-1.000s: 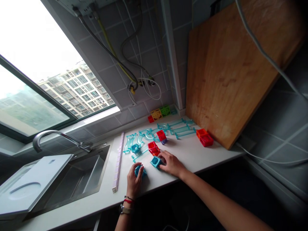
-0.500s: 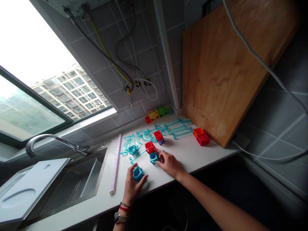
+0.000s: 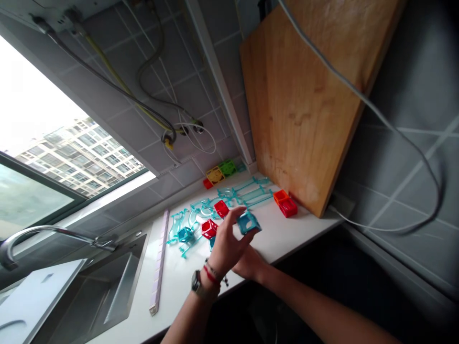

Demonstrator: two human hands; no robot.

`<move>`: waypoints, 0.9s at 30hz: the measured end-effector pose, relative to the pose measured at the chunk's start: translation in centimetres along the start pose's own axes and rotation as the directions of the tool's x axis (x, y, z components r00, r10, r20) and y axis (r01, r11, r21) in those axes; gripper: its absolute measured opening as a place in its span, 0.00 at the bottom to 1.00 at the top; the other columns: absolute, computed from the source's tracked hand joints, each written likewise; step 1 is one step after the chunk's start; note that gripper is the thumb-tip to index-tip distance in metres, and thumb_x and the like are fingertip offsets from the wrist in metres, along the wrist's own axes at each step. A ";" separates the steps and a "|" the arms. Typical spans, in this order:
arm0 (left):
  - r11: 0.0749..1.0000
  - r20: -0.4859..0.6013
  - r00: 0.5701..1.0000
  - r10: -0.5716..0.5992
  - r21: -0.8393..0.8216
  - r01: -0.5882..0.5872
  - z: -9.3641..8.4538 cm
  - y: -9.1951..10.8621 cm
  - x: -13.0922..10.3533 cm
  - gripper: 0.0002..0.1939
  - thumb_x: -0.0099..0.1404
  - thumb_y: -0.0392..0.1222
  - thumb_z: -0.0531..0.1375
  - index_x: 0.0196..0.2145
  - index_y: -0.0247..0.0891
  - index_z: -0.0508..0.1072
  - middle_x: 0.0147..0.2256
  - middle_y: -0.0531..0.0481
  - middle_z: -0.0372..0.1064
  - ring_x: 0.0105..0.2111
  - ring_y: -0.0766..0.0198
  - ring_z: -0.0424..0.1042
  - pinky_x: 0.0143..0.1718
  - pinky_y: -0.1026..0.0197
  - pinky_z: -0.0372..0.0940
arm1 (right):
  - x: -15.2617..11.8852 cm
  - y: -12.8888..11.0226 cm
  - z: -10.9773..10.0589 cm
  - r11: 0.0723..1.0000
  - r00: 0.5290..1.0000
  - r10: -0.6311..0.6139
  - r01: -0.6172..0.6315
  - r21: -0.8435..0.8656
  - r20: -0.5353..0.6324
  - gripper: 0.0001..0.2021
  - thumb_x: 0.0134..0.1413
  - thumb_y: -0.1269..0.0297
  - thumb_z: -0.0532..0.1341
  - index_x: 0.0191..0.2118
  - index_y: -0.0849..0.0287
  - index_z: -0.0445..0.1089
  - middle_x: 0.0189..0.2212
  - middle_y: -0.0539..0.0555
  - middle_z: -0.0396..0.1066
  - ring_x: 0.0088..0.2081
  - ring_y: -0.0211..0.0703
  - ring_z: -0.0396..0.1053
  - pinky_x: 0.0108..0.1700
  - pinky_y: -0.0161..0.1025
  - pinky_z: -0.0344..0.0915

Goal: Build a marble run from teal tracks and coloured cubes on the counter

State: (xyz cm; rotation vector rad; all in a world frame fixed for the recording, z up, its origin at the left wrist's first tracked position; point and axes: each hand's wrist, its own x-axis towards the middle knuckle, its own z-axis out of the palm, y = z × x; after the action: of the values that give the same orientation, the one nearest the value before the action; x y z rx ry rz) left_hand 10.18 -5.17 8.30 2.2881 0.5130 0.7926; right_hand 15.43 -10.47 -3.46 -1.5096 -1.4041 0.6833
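My left hand (image 3: 229, 243) is raised over the counter, its thumb and fingers closed around a teal cube block (image 3: 248, 222) with open faces. My right hand (image 3: 250, 263) lies low behind the left wrist, and its fingers are hidden. Just left of my left hand, a red cube block (image 3: 208, 229) sits against another teal cube block (image 3: 212, 242), mostly covered by the hand. A second red block (image 3: 221, 208) stands a little farther back. Off to the left, one more teal cube (image 3: 185, 234) rests among clear teal track pieces (image 3: 206, 210).
An orange and red block pair (image 3: 286, 203) sits by a leaning wooden board (image 3: 297, 110). Red, yellow and green blocks (image 3: 215, 176) line the wall. A pale strip (image 3: 159, 263) separates the pieces from the sink (image 3: 118, 286) and faucet (image 3: 60, 229).
My left hand has lifted the teal cube and carried it rightward, across in front of my right hand. The view has turned to the right.
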 end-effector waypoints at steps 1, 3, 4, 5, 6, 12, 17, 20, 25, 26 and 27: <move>0.999 0.038 0.999 0.039 -0.006 -0.038 1.6 0.1 2.4 0.29 0.62 0.45 0.71 0.59 0.45 0.71 0.54 0.42 0.75 0.53 0.46 0.75 0.55 0.45 0.69 | 0.0 0.1 0.0 1.000 1.000 -0.006 0.006 -0.010 0.005 0.10 0.53 0.69 0.64 0.41 0.57 0.79 0.36 0.59 0.81 0.43 0.60 0.77 0.42 0.44 0.66; 0.996 0.061 0.995 0.081 -0.027 -0.079 4.8 -0.4 6.7 0.25 0.63 0.45 0.71 0.56 0.44 0.73 0.52 0.42 0.76 0.51 0.47 0.75 0.55 0.44 0.69 | -0.1 0.2 -0.1 0.998 0.999 -0.019 0.020 -0.053 0.029 0.10 0.50 0.70 0.65 0.39 0.57 0.79 0.36 0.60 0.82 0.44 0.61 0.77 0.44 0.45 0.67; 0.996 0.069 0.994 0.085 -0.032 -0.083 6.4 -0.8 8.5 0.25 0.63 0.45 0.71 0.56 0.43 0.72 0.52 0.42 0.76 0.50 0.48 0.76 0.54 0.45 0.69 | -0.1 0.1 -0.2 0.997 0.999 -0.028 0.031 -0.067 0.045 0.10 0.49 0.70 0.65 0.39 0.57 0.79 0.36 0.59 0.82 0.44 0.61 0.77 0.44 0.45 0.67; 0.996 0.073 0.994 0.086 -0.035 -0.084 7.8 -1.3 10.1 0.26 0.62 0.45 0.71 0.56 0.43 0.72 0.50 0.42 0.77 0.48 0.49 0.76 0.52 0.46 0.70 | -0.1 0.1 -0.3 0.996 0.998 -0.037 0.041 -0.077 0.060 0.10 0.49 0.71 0.65 0.38 0.56 0.79 0.36 0.58 0.82 0.44 0.60 0.77 0.43 0.44 0.68; 0.996 0.077 0.993 0.086 -0.035 -0.084 9.1 -1.9 11.5 0.26 0.61 0.46 0.72 0.55 0.42 0.72 0.48 0.42 0.77 0.46 0.50 0.77 0.51 0.46 0.70 | -0.1 0.0 -0.5 0.995 0.996 -0.043 0.050 -0.087 0.073 0.10 0.49 0.71 0.65 0.39 0.55 0.79 0.37 0.58 0.82 0.43 0.59 0.77 0.42 0.43 0.68; 0.991 0.190 0.973 0.132 -0.039 -0.127 11.9 -4.7 14.2 0.40 0.52 0.54 0.77 0.58 0.38 0.72 0.50 0.34 0.76 0.47 0.45 0.78 0.50 0.44 0.72 | 0.0 -0.9 -1.4 0.991 0.991 -0.051 0.067 -0.120 0.127 0.05 0.54 0.65 0.64 0.35 0.55 0.78 0.32 0.56 0.81 0.35 0.54 0.77 0.35 0.41 0.64; 0.984 0.263 0.957 0.121 0.096 -0.151 5.6 -6.9 16.3 0.36 0.68 0.58 0.64 0.67 0.38 0.64 0.63 0.33 0.67 0.62 0.44 0.69 0.61 0.44 0.66 | 0.3 -1.4 -1.7 0.993 0.987 -0.055 0.070 -0.100 0.149 0.09 0.61 0.58 0.62 0.37 0.54 0.78 0.32 0.53 0.81 0.32 0.47 0.76 0.34 0.39 0.62; 0.942 0.278 0.960 0.012 0.319 -0.104 0.2 -9.7 19.0 0.34 0.67 0.57 0.66 0.65 0.40 0.67 0.62 0.37 0.69 0.60 0.43 0.71 0.65 0.44 0.62 | 0.3 -1.2 -1.5 0.992 0.986 -0.068 0.083 -0.090 0.152 0.08 0.61 0.58 0.62 0.37 0.54 0.77 0.33 0.52 0.81 0.34 0.46 0.77 0.36 0.38 0.62; 0.728 0.185 0.949 -0.255 0.683 0.063 -6.8 -16.5 22.2 0.26 0.68 0.49 0.67 0.60 0.39 0.71 0.58 0.38 0.71 0.55 0.46 0.73 0.59 0.40 0.67 | 0.1 -0.9 -1.1 0.992 0.984 -0.087 0.099 -0.073 0.153 0.08 0.63 0.58 0.62 0.37 0.53 0.75 0.33 0.50 0.81 0.36 0.45 0.77 0.37 0.37 0.63; 0.679 0.155 0.945 -0.289 0.729 0.088 -7.7 -17.8 22.5 0.24 0.71 0.48 0.64 0.61 0.38 0.70 0.59 0.39 0.69 0.55 0.48 0.72 0.57 0.39 0.68 | 0.1 -0.8 -1.1 0.992 0.984 -0.088 0.101 -0.073 0.158 0.07 0.62 0.58 0.62 0.37 0.53 0.75 0.33 0.50 0.81 0.36 0.45 0.77 0.37 0.37 0.63; 0.636 0.132 0.940 -0.316 0.764 0.106 -8.5 -18.9 22.7 0.23 0.72 0.48 0.63 0.61 0.38 0.70 0.59 0.40 0.68 0.55 0.49 0.72 0.56 0.40 0.70 | 0.2 -0.8 -1.0 0.992 0.983 -0.090 0.103 -0.074 0.162 0.07 0.62 0.58 0.62 0.37 0.53 0.75 0.33 0.50 0.81 0.36 0.45 0.77 0.37 0.37 0.63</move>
State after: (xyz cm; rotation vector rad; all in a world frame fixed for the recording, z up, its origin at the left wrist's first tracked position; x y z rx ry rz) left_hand 18.69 24.32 9.46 2.9362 1.1366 0.1284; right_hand 16.01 -10.62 -2.27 -1.4660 -1.6323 0.7049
